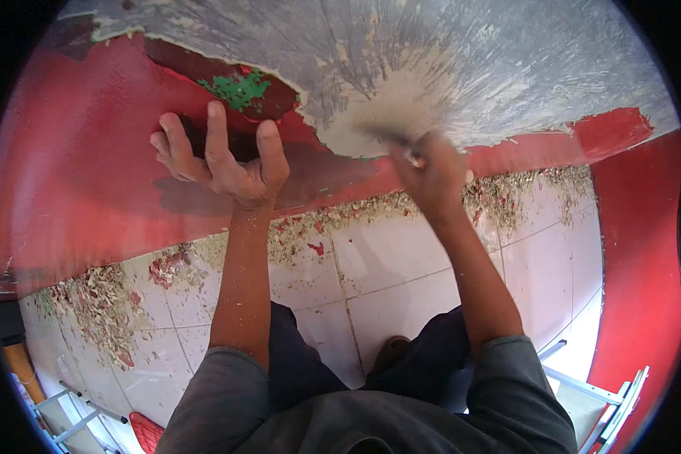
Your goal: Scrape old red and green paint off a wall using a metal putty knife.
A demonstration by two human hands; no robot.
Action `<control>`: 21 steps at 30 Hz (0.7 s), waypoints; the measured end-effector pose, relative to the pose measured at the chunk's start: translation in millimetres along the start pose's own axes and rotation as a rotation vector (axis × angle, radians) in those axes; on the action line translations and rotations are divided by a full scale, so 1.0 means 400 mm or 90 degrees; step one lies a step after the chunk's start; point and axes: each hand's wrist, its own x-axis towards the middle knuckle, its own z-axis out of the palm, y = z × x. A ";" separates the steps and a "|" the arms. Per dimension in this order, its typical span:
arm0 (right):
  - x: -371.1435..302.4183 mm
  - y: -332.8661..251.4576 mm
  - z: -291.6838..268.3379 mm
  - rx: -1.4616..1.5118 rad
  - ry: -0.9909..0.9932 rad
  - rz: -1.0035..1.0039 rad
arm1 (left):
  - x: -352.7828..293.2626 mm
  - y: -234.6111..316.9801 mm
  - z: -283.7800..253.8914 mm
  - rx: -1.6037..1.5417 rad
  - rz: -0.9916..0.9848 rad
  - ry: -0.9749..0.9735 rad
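My left hand (pixel 223 163) rests flat against the red painted wall (pixel 91 166), fingers spread and pointing up, holding nothing. My right hand (pixel 431 178) is closed around a scraper (pixel 397 140), whose blade is blurred against the wall at the edge of a bare grey patch (pixel 446 60). The red paint is stripped away above both hands, leaving grey plaster with a small green patch (pixel 238 89). The scraper's handle is hidden inside my fist.
Paint chips and flakes (pixel 98 303) lie heaped along the foot of the wall on the white tiled floor (pixel 386 295). An aluminium ladder frame (pixel 583 386) shows at the lower right and another (pixel 76 416) at the lower left. A second red wall (pixel 643 265) stands at right.
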 end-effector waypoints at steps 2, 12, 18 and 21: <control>-0.024 0.014 0.002 -0.009 -0.071 -0.048 | -0.015 0.005 0.002 -0.001 -0.007 0.009; 0.000 0.001 -0.032 -0.062 -0.002 -0.071 | -0.020 -0.004 -0.001 -0.003 0.002 0.013; -0.040 0.001 0.004 -0.023 -0.096 -0.059 | -0.022 -0.005 0.004 0.006 0.007 0.016; 0.027 -0.033 -0.049 -0.062 0.025 -0.038 | -0.019 -0.003 0.000 -0.006 0.010 0.009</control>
